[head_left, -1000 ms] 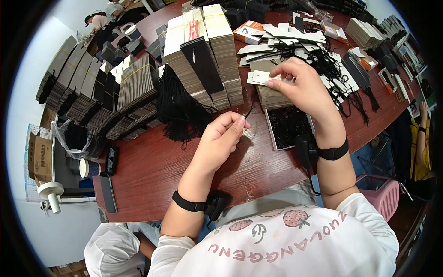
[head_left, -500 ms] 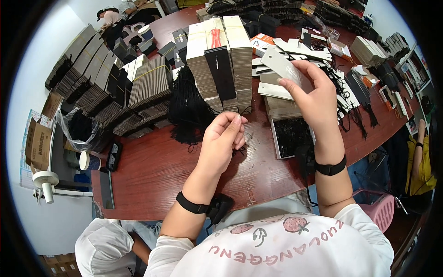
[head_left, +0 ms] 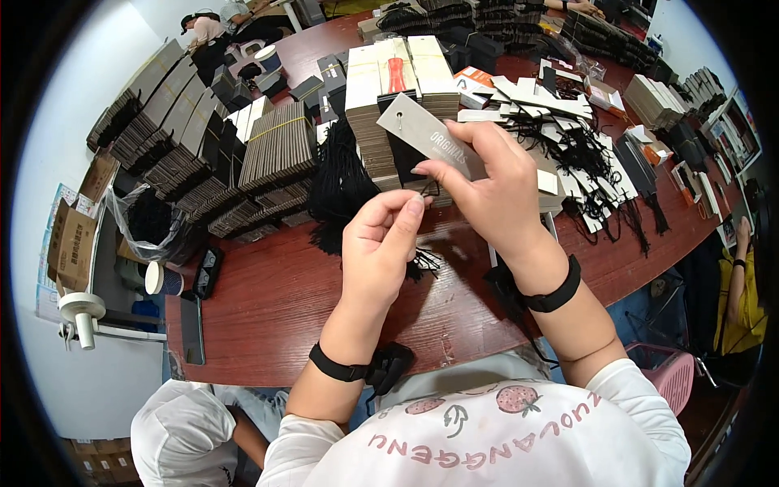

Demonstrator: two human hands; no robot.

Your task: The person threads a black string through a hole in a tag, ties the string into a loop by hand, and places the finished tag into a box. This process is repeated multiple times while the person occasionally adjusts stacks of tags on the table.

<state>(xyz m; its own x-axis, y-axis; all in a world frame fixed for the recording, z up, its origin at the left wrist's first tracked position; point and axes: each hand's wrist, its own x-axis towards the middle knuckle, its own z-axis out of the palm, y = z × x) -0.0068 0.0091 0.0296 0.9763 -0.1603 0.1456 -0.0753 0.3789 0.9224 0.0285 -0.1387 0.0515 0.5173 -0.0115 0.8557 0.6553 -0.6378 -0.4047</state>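
Note:
My right hand [head_left: 497, 177] pinches a grey card hang tag [head_left: 423, 136] between thumb and fingers. The tag is tilted, with a punched hole at its upper left corner. Close beside it, my left hand [head_left: 375, 239] is closed in a pinch on a thin black cord [head_left: 430, 188], whose loop sticks up past the fingertips. Behind the hands stand tall banded stacks of tags [head_left: 365, 89] with a red-handled tool [head_left: 395, 75] on top. A black strip [head_left: 408, 169] leans on their front, partly hidden by the tag. A bundle of black cords [head_left: 337, 174] hangs to the left.
Banded grey card stacks [head_left: 280, 146] fill the table's left side. Loose white tags with black cords [head_left: 588, 154] lie heaped at the right. A phone-like dark slab [head_left: 191, 331] and a paper cup [head_left: 165, 278] are at the left edge. Other people sit nearby.
My right hand has brought the grey tag left and down, from over the right-hand pile to beside my left hand. My left hand has stayed nearly in place, still pinching.

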